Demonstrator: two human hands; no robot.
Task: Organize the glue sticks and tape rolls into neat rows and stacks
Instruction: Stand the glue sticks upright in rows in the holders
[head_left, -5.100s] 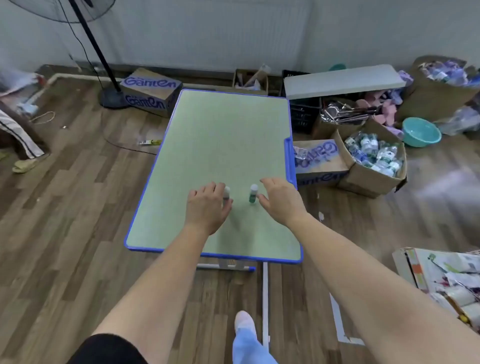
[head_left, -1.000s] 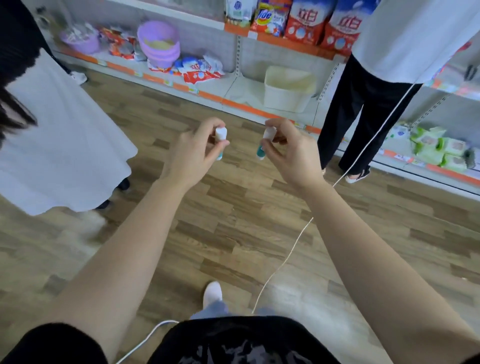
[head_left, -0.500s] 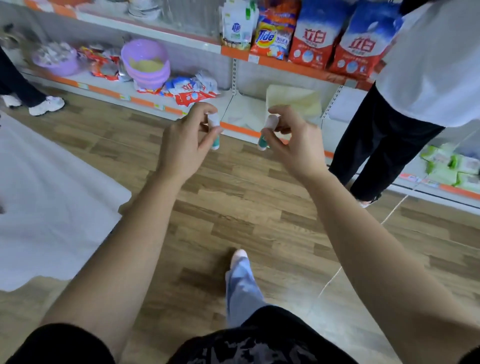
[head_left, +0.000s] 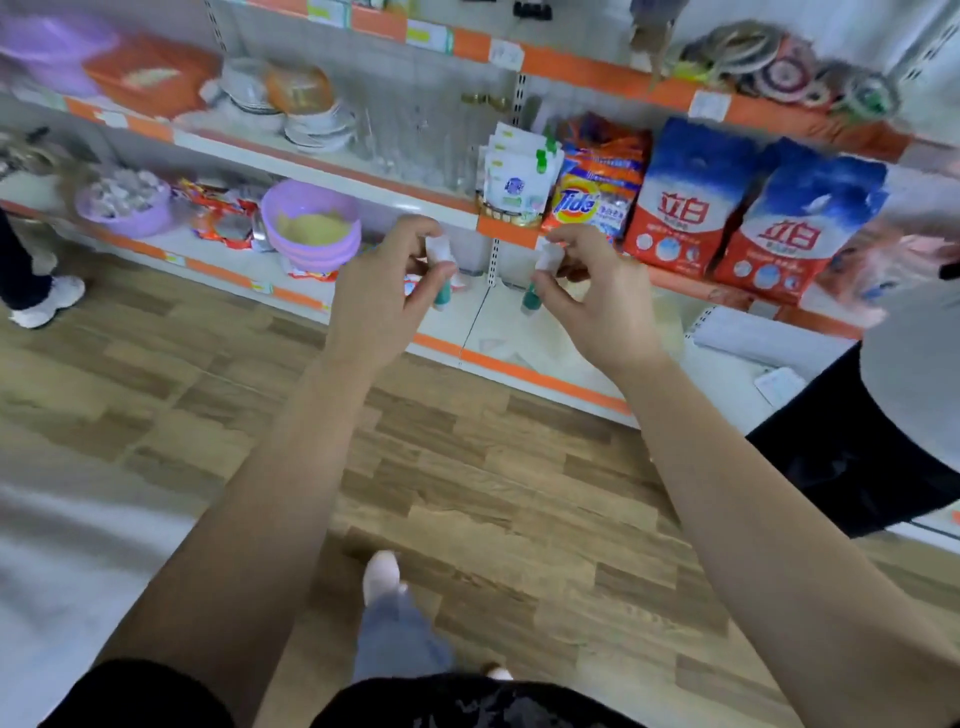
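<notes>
The left hand (head_left: 384, 296) pinches 1 glue stick (head_left: 441, 293) between thumb and curled fingers, and the right hand (head_left: 597, 299) pinches a 2nd glue stick (head_left: 531, 297) the same way; both are held up in the air in front of a shop shelf (head_left: 509, 231), clear of any surface. Each stick is a short tube with a white cap and a teal body; motion blur hides any label. On each stick the cap sits at the pinch and the teal body hangs below it. Both stand nearly upright, long axis up and down, cap on top. The left stick's lower end leans a little toward the right hand and the right stick's lower end leans a little toward the left hand, so the teal ends are closer together than the caps, with a gap between the 2 sticks. Beyond the left hand's knuckles on the shelf is a stack of purple bowls (head_left: 311, 228) with something pale yellow in the top one, and farther out on that side a purple basin (head_left: 124, 205) filled with small whitish things, too blurred to name. Beyond the right hand stand a Tide bag (head_left: 597, 182) and 2 red and blue detergent bags (head_left: 691, 197). Under both forearms is a wood floor (head_left: 467, 493), and outside the right forearm stands another person (head_left: 857, 457) in black trousers.
</notes>
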